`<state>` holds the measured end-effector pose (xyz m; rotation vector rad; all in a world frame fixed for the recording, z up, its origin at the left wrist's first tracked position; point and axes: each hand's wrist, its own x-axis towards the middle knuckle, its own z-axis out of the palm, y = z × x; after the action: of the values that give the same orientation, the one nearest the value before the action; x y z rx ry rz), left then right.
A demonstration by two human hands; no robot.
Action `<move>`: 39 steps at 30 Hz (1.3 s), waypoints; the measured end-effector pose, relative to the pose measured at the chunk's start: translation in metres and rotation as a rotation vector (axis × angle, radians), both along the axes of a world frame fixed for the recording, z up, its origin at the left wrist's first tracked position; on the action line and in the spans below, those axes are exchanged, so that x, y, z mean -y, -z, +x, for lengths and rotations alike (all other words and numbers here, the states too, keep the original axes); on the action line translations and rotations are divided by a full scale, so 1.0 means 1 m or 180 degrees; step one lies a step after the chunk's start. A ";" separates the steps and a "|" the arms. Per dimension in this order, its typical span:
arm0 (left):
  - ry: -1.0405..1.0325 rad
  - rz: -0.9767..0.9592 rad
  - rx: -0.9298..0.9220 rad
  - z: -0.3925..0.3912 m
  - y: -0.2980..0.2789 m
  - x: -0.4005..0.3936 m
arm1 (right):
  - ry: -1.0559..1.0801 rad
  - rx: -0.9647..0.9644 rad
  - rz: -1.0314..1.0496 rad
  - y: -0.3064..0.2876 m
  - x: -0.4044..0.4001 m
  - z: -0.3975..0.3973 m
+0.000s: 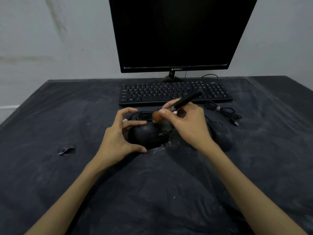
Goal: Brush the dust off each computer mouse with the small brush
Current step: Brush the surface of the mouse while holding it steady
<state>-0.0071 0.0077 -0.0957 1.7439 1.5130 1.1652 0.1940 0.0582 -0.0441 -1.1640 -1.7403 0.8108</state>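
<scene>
Head view: left hand [118, 133] cups the black wired mouse [149, 135]; right hand [188, 124] pinches the brush [179, 103], bristles at the mouse's twelve o'clock edge.

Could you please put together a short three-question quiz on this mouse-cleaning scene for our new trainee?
1. True or false: the right hand holds the small brush.
2. Which mouse does the left hand steady: A) the mouse in the middle, B) the mouse on the right?
3. Fill in: the white dust specks lie on the dark ___ beside the middle mouse.

Key
1. True: its fingers pinch the black handle, and the brown bristles hang over the middle mouse.
2. A: thumb and fingers curl round its left side.
3. Cloth, which covers the table in front of the keyboard.
</scene>
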 end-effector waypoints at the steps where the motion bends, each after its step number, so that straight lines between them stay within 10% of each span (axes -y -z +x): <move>1: -0.0001 -0.0004 -0.0004 0.000 0.000 0.000 | -0.0225 0.0036 -0.0113 0.002 0.004 -0.002; 5: -0.0012 -0.0039 0.0074 0.000 -0.001 0.002 | 0.0338 0.0897 -0.0045 0.014 -0.006 0.006; 11: -0.0039 -0.0052 0.0070 0.001 -0.001 0.000 | -0.0027 -0.0015 0.0055 0.014 0.011 0.003; 15: -0.0020 -0.0122 0.0125 -0.001 0.000 -0.001 | 0.0526 0.0836 0.0240 0.028 0.002 0.013; 26: -0.0060 -0.0852 0.0205 -0.017 0.000 -0.010 | 0.0644 -0.0140 -0.0155 0.037 0.009 0.011; 33: -0.0352 -0.0436 -0.0255 -0.006 0.001 -0.004 | 0.0639 -0.0331 -0.0210 0.038 0.007 0.014; 39: -0.0256 -0.0116 0.0451 0.005 -0.001 0.001 | 0.0446 -0.1067 -0.0572 0.033 0.006 0.015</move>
<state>-0.0024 0.0066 -0.0944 1.5550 1.5213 1.2655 0.2093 0.0520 -0.0772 -1.1760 -1.3191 1.0272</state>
